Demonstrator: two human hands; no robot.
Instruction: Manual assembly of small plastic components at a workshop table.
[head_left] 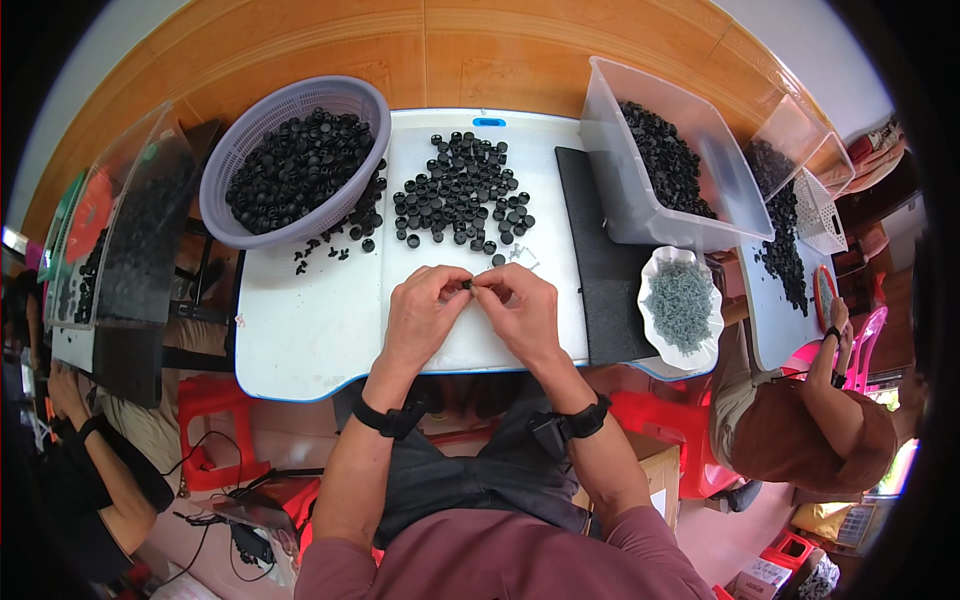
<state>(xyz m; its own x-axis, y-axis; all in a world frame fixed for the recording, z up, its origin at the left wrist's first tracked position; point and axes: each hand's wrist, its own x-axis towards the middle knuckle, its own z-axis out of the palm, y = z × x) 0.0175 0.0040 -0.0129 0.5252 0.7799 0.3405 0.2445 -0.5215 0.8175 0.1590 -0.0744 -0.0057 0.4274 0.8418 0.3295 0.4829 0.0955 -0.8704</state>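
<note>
Over the near part of the white table (300, 330), my left hand (422, 312) and my right hand (522, 308) meet fingertip to fingertip. Both pinch a small black plastic part (467, 285), mostly covered by the fingers. Just beyond them lies a loose spread of round black caps (455, 200), some showing their hollow side. One single cap (498, 260) rests close to my right hand. Beside it are a few thin, pale translucent pieces (524, 256). Small black stemmed pieces (325, 247) are scattered farther left.
A lavender basket (214, 205) full of black parts stands far left. To the right are a black mat (600, 280), a clear bin (690, 232) of black pieces and a scalloped white bowl (652, 332) of grey-green bits. Other people work at both sides; red stools (215, 425) stand below.
</note>
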